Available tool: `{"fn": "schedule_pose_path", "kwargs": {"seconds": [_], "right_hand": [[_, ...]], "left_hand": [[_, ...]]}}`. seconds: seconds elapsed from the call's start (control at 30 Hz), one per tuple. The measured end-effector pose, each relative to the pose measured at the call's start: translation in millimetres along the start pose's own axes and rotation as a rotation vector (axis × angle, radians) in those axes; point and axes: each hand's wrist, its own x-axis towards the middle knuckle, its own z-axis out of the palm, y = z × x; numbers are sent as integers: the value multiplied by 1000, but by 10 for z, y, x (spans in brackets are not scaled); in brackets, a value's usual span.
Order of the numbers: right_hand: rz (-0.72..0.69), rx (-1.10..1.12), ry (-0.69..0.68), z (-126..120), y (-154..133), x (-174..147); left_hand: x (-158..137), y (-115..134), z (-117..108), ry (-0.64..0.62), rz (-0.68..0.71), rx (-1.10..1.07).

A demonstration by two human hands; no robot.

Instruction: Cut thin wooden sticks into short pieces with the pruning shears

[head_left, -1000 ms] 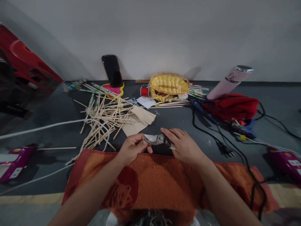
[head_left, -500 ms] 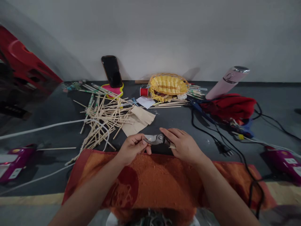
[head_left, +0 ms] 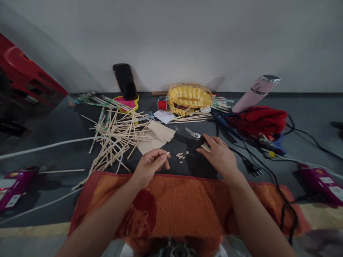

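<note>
My left hand (head_left: 153, 164) pinches a short pale wooden piece (head_left: 167, 154) between thumb and fingertips, just above the front of the dark table. My right hand (head_left: 221, 157) is wrapped round the handle of a pair of pruning shears (head_left: 193, 133), whose curved metal blades point up and left. Part of the handle is hidden by the palm. Between the hands, several small cut wooden pieces (head_left: 180, 156) lie loose on the table. A pile of thin wooden sticks (head_left: 120, 132) lies beyond my left hand, beside a sheet of brown paper (head_left: 158, 134).
An orange towel (head_left: 182, 203) covers the table's front edge. Behind stand a yellow woven basket (head_left: 190, 95), a red thread spool (head_left: 162, 104), a propped phone (head_left: 125, 82) and a pink bottle (head_left: 255, 93). Black cables (head_left: 249, 164) and a red cloth (head_left: 264, 121) lie to the right.
The shears have moved right and away from my left hand, with my right hand still round them. The small cut pieces, earlier hidden behind the hands and blades, now show between my hands.
</note>
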Motion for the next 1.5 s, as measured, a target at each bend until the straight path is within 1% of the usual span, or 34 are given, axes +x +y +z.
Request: {"fn": "schedule_pose_path", "kwargs": {"seconds": [0.13,0.23,0.3,0.37,0.43,0.5,0.63,0.73,0.83,0.93,1.03,1.13,1.3,1.5], "right_hand": [[-26,16,9,38,61,1],[-40,68,77,-2,23,14],[-81,167,120,-54,-64,16],[-142,326,123,-104,-200,-3],[-189,482,77,-136,-365,-48],[-247,608,-14,-145,-526,-107],[-358,756,-187,-140,-725,-206],[-361,779,-274,-164,-769,-238],[-358,764,-314,-185,-783,-251],[-388,740,-312,-164,-787,-258],[-417,714,-292,-119,-775,-260],[-444,706,-281,-89,-760,-256],[-484,702,-268,-81,-749,-245],[-534,649,-222,-64,-736,-246]], "left_hand": [[-10,16,31,6,-20,111],[-13,33,47,-2,-16,191],[-18,32,55,-9,0,243],[-25,22,64,-18,18,292],[-35,12,73,-31,31,345],[-44,8,83,-42,46,407],[-52,1,91,-58,64,513],[-58,-21,85,-71,82,572],[-73,-49,78,-70,118,641],[-86,-72,73,-61,149,742],[-91,-76,72,-70,210,847],[-93,-54,78,-94,244,900],[-101,0,83,-112,244,890],[-108,12,74,-133,217,788]]}}
